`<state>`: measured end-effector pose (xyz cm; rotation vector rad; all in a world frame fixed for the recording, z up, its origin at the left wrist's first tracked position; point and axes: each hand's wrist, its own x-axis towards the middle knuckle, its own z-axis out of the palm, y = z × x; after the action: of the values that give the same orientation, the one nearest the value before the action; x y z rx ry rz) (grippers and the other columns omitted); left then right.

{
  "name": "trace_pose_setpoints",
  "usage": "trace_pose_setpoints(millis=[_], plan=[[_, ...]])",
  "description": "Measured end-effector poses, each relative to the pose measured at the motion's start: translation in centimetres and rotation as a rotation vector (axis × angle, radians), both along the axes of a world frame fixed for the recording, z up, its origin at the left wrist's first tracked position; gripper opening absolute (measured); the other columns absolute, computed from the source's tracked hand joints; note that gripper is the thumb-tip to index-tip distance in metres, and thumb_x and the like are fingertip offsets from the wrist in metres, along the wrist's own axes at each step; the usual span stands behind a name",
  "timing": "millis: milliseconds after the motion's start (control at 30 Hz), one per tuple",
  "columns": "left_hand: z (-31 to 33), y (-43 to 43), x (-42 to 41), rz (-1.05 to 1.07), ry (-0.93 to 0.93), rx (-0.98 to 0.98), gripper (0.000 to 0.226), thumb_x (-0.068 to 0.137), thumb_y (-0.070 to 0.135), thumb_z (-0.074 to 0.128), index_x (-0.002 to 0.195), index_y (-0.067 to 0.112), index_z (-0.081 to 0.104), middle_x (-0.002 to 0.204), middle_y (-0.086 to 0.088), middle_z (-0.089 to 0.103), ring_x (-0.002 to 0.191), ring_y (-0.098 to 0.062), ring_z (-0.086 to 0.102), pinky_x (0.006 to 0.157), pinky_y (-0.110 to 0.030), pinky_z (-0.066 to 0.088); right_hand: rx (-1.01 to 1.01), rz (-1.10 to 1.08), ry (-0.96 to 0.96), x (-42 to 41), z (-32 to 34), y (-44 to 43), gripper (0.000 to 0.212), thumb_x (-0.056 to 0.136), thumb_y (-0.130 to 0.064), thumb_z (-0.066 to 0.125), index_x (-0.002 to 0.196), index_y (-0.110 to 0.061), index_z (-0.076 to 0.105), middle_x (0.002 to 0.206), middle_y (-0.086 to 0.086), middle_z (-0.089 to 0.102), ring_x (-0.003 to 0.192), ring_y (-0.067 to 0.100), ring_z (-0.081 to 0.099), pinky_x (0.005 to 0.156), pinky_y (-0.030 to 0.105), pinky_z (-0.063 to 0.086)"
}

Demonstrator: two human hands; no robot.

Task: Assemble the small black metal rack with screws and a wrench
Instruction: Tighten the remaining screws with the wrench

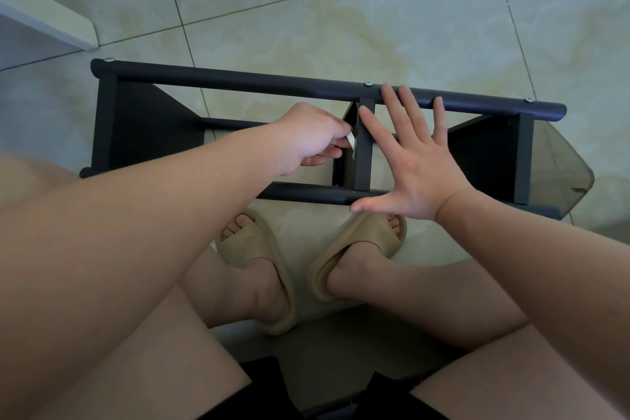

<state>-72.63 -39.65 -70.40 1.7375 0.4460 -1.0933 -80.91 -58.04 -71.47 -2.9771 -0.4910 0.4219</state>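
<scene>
— How's the left hand (pixel 306 138) set?
— Knuckles up, fingers curled under – thumb and fingertips pinch a small pale flat piece (pixel 351 144), too small to name. Its bare forearm comes in from the lower left.
— And the right hand (pixel 414 164)?
— Palm down, fingers straight and fanned, thumb stuck out sideways toward the left arm. The bare forearm runs in from the lower right – the two hands sit just beside each other.

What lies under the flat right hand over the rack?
The right hand spreads over the black rack: fingertips reach over its far rail, thumb by the near rail. Whatever sits beneath the palm is covered.
</scene>
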Motion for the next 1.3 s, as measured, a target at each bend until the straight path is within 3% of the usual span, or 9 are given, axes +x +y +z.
trace_pose_setpoints(millis=[233, 533, 667, 900, 1133, 1300], plan=[[-0.1, 0.0, -0.1, -0.078, -0.003, 0.053, 0.010, 0.097, 0.028, 0.063, 0.100, 0.021, 0.068, 0.087, 0.006, 0.077, 0.076, -0.007, 0.071, 0.074, -0.026, 0.054, -0.013, 0.003, 0.004, 0.0, 0.0, 0.0, 0.130, 0.066, -0.102, 0.033, 0.164, -0.019, 0.011, 0.170, 0.017, -0.001, 0.157, 0.037, -0.005, 0.119, 0.070, -0.005], [-0.2, -0.2, -0.5, 0.007, 0.061, 0.005, 0.010, 0.097, 0.025, 0.062, 0.101, 0.018, 0.068, 0.079, 0.006, 0.076, 0.077, -0.008, 0.071, 0.068, -0.024, 0.054, -0.002, 0.005, 0.008, 0.0, 0.1, 0.0, 0.129, 0.067, -0.101, 0.032, 0.164, -0.019, 0.010, 0.170, 0.017, -0.002, 0.156, 0.038, -0.005, 0.118, 0.071, -0.005], [-0.4, -0.4, -1.0, 0.004, 0.100, 0.006, 0.013, 0.098, 0.022, 0.060, 0.102, 0.014, 0.068, 0.068, 0.008, 0.074, 0.072, -0.008, 0.070, 0.077, -0.026, 0.057, -0.003, 0.006, 0.011, 0.0, 0.1, 0.0, 0.130, 0.066, -0.101, 0.032, 0.164, -0.018, 0.011, 0.170, 0.018, -0.002, 0.156, 0.038, -0.006, 0.118, 0.071, -0.004], [-0.2, -0.6, -1.1, -0.046, 0.103, 0.026, 0.015, 0.100, 0.022, 0.057, 0.106, 0.012, 0.066, 0.070, 0.007, 0.074, 0.072, -0.007, 0.069, 0.080, -0.028, 0.055, -0.005, 0.008, 0.010, 0.0, 0.1, 0.0, 0.130, 0.066, -0.101, 0.032, 0.164, -0.019, 0.010, 0.170, 0.018, -0.002, 0.156, 0.038, -0.006, 0.118, 0.071, -0.005], [0.5, 0.1, -0.4, -0.312, 0.021, 0.064, 0.016, 0.102, 0.017, 0.050, 0.095, 0.014, 0.064, 0.080, 0.006, 0.073, 0.081, -0.009, 0.064, 0.084, -0.028, 0.050, 0.005, 0.007, 0.005, -0.1, 0.1, 0.0, 0.129, 0.067, -0.101, 0.031, 0.164, -0.018, 0.011, 0.169, 0.018, -0.001, 0.156, 0.038, -0.005, 0.118, 0.071, -0.005], [0.3, 1.2, 0.0, -0.511, -0.053, 0.050, 0.021, 0.103, 0.014, 0.050, 0.088, 0.017, 0.064, 0.078, 0.009, 0.074, 0.081, -0.009, 0.066, 0.076, -0.027, 0.048, -0.003, 0.007, 0.006, 0.0, 0.0, 0.0, 0.129, 0.067, -0.101, 0.032, 0.164, -0.019, 0.010, 0.170, 0.018, -0.002, 0.156, 0.038, -0.006, 0.118, 0.071, -0.005]])
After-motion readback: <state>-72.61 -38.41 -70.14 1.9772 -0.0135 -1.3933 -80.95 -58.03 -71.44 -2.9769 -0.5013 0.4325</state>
